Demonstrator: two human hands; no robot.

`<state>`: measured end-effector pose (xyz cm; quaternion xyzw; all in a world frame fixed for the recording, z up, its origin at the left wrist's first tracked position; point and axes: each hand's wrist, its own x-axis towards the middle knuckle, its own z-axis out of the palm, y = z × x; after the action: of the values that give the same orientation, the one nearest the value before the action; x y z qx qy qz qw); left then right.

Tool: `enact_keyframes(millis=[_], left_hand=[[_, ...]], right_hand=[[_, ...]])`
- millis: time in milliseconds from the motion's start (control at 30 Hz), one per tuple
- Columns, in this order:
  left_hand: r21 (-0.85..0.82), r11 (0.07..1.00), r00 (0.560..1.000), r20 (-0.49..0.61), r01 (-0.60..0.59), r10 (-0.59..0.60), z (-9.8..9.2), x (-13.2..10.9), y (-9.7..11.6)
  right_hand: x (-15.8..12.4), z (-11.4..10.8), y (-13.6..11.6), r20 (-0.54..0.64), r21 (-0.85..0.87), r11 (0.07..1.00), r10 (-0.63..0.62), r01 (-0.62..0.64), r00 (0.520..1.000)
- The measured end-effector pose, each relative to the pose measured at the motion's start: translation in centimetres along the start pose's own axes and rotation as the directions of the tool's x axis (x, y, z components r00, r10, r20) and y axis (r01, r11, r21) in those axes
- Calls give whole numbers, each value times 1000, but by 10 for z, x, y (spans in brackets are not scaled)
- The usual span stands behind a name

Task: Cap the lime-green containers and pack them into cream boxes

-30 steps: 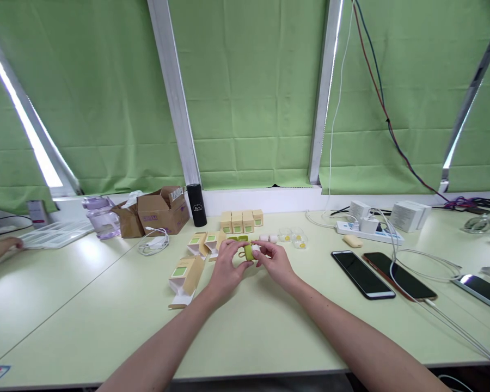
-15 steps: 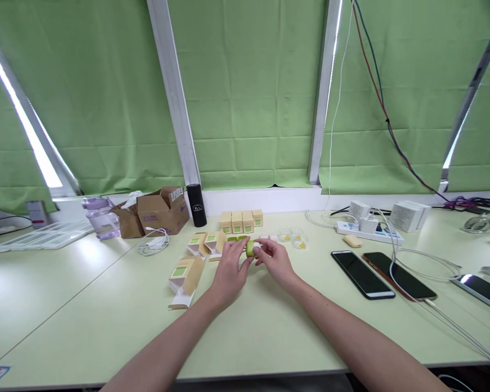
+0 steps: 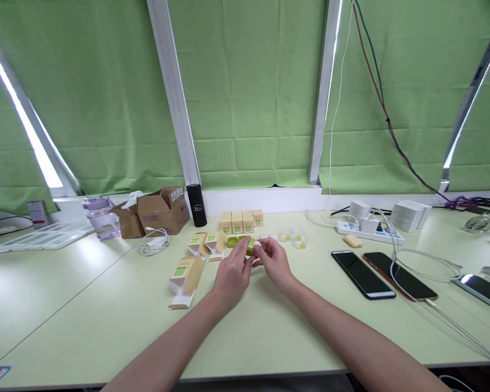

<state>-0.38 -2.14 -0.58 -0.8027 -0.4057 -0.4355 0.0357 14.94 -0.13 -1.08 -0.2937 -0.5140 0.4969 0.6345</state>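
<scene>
My left hand [image 3: 232,275] and my right hand [image 3: 273,261] meet over the middle of the table, fingers pinched together on a small green case [image 3: 251,248] with a white piece at its right end. More green cases [image 3: 232,242] lie on the table just behind them. An open tan carton [image 3: 187,276] lies to the left of my left hand, and two more open cartons [image 3: 206,243] sit behind it. A row of closed tan boxes [image 3: 240,221] stands at the back.
Small clear cups with yellow pieces [image 3: 293,237] sit right of my hands. Two phones [image 3: 362,274] lie to the right, with a power strip [image 3: 369,231] and cables. A brown cardboard box [image 3: 162,209], black cylinder [image 3: 196,204] and purple jug [image 3: 100,217] stand back left.
Both hands lifted the green case slightly and drew a little nearer to me. Another person's hand at the far left edge has gone from view.
</scene>
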Motion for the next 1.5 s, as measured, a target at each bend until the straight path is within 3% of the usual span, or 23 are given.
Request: enact_keyframes(millis=[400, 533, 633, 733, 833, 933, 1033, 1500], left_hand=[[-219, 961, 981, 136, 168, -140, -1, 0, -2], [-310, 918, 968, 115, 248, -223, -3, 2, -2], [-459, 833, 948, 89, 310, -304, -4, 7, -5], [-628, 690, 921, 119, 359, -371, -4, 12, -10], [-743, 538, 902, 211, 398, -377, -2, 13, -12], [-787, 460, 899, 269, 412, -346, -1, 12, -11], [-800, 427, 897, 294, 421, -331, 0, 11, -10], [-850, 304, 877, 312, 430, -367, 5, 13, -7]], right_hand=[[-5, 7, -5, -3, 9, 996, 91, -91, 996], [-6, 6, -3, 36, -28, 998, 57, -56, 998], [-7, 5, -4, 66, -141, 990, -3, 12, 998], [-10, 2, -10, 88, -397, 900, -158, 180, 983], [-14, -2, -16, 203, -616, 688, -332, 384, 921], [-15, -4, -18, 312, -708, 515, -385, 482, 869], [-14, -6, -16, 358, -752, 418, -391, 510, 848], [-6, -11, -8, 459, -658, 383, -478, 648, 749]])
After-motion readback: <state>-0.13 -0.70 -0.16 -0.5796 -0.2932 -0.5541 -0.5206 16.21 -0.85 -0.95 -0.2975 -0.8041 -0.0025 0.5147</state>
